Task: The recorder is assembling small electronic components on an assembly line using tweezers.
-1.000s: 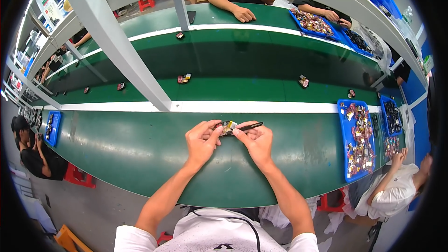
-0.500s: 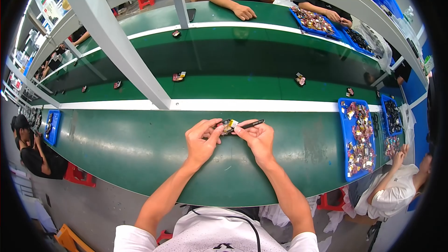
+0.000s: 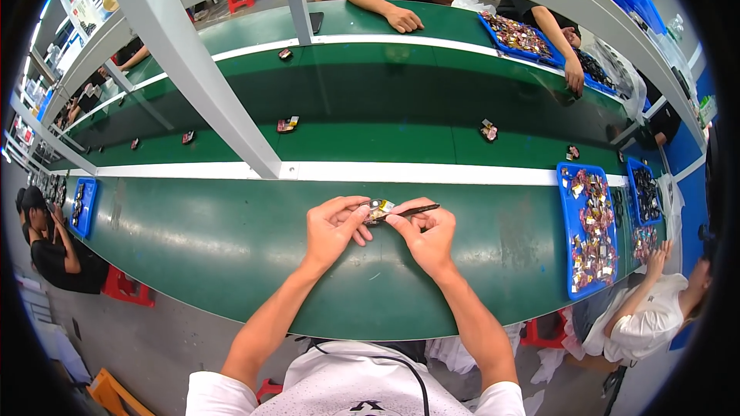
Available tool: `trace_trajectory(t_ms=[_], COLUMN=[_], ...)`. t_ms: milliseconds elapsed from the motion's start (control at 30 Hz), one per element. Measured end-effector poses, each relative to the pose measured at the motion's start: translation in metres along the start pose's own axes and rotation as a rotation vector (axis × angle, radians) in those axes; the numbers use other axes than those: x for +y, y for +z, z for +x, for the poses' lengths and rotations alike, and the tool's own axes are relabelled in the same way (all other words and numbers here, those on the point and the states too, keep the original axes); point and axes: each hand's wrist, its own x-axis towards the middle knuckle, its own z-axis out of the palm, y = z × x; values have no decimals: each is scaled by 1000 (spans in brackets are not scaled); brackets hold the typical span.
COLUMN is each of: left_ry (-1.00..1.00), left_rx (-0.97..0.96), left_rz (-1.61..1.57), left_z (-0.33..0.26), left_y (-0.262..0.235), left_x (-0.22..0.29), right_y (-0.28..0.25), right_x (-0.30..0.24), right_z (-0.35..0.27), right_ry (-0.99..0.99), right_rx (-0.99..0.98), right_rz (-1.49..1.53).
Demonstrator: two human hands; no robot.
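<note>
Over the middle of the green bench, my left hand (image 3: 337,225) pinches a small electronic part (image 3: 378,208) with yellow, silver and dark areas. My right hand (image 3: 428,233) is closed round a slim black tool (image 3: 420,209) that looks like tweezers. The tool's outer end points away to the right, and its inner end meets the part between my two hands. Fingertips hide much of the part and the tool's working tip.
Beyond the white rail (image 3: 401,172), a green conveyor belt (image 3: 370,139) carries several small parts. At my right stands a blue tray (image 3: 571,262) of colourful parts; a smaller blue tray (image 3: 94,204) is far left. A grey post (image 3: 189,69) slants overhead. Co-workers sit around.
The parts on the belt have shifted left. The part in my left hand has turned and shows more of its face. A co-worker's hand at the back right has reached out over the belt.
</note>
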Motion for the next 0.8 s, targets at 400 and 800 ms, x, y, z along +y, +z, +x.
trace_trajectory(t_ms=[400, 800], left_ry=[-27, -3], left_rx=[-90, -84], left_rz=[-148, -148], left_z=[1, 4], left_y=[-5, -9], left_x=[3, -1], right_y=[1, 3], right_x=[-9, -6], right_z=[-5, -4], right_ry=[-179, -210], right_rx=[40, 31], right_rz=[-155, -199])
